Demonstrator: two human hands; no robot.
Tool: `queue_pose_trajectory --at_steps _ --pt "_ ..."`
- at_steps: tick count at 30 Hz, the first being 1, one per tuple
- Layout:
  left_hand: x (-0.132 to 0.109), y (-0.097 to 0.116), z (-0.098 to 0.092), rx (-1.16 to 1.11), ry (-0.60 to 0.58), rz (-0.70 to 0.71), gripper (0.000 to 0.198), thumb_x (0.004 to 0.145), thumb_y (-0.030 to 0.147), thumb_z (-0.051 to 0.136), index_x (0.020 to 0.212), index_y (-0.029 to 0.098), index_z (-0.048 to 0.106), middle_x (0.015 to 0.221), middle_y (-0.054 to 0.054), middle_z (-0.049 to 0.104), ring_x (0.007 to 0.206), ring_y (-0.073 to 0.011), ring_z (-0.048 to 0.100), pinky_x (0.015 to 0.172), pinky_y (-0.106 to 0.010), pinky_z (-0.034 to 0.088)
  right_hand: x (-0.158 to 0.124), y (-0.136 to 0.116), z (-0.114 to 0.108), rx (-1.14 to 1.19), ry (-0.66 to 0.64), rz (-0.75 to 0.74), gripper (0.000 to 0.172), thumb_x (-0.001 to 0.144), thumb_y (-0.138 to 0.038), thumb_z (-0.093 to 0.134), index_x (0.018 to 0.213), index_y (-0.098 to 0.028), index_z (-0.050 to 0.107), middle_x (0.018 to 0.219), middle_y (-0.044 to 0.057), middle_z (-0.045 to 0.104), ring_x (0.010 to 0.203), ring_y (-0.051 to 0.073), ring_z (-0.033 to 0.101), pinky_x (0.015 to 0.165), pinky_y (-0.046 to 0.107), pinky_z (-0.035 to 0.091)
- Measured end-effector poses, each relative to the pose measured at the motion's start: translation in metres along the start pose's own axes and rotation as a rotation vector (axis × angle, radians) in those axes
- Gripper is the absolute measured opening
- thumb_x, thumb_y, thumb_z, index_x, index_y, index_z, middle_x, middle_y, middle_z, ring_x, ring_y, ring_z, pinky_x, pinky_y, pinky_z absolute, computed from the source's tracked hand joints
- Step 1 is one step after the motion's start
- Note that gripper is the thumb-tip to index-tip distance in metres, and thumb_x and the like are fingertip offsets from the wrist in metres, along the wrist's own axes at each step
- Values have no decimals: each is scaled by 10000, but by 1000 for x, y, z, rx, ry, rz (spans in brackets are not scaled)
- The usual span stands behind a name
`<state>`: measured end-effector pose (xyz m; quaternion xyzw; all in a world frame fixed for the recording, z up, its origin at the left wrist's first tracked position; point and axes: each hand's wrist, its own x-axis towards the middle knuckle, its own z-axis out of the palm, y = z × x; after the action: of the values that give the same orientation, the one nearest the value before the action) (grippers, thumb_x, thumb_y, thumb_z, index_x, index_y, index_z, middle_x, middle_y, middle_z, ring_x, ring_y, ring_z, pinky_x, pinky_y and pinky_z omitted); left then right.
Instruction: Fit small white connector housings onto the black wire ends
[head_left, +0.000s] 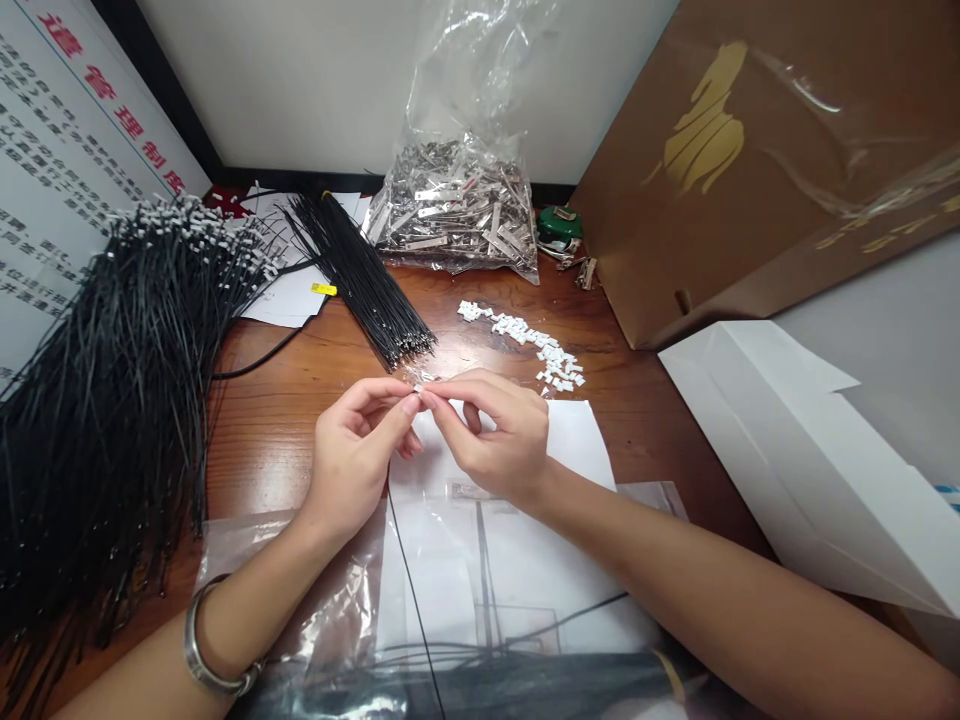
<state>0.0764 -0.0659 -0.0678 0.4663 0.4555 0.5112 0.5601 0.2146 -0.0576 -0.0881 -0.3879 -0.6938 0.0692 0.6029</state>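
Note:
My left hand (351,452) is closed in a pinch, and a thin black wire (412,580) runs from under its fingers down toward the front of the table. The fingertips of my right hand (499,430) pinch a tiny white connector (418,388), right against the left fingertips. Where wire and connector meet is hidden by the fingers. Just beyond lies a tied bundle of black wires (360,275) with metal tips. To its right, small white connectors (551,352) are scattered in a curved strip on the wooden table (262,430).
At the left rises a large heap of black wires (127,400) with white ends. A clear bag of metal clips (457,205) stands at the back beside a green tape measure (559,224). Brown box (780,130) and white box (795,450) flank the right; bagged wires (465,690) lie in front.

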Motion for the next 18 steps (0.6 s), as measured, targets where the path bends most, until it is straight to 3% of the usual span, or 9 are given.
queue_pose_trajectory --at_steps 8,18 --pt "0 3 1 -16 1 -26 136 739 252 741 779 146 666 640 7 657 498 -89 585 490 -196 478 1 0 1 -1 1 -30 132 816 -68 630 837 -182 694 656 10 713 525 106 607 481 231 504" --pt "0 2 1 6 13 -13 145 747 268 736 777 150 659 592 9 635 494 -100 576 487 -205 475 0 0 0 7 -10 -22 124 819 -76 628 825 -181 693 655 8 708 497 99 572 461 228 475"
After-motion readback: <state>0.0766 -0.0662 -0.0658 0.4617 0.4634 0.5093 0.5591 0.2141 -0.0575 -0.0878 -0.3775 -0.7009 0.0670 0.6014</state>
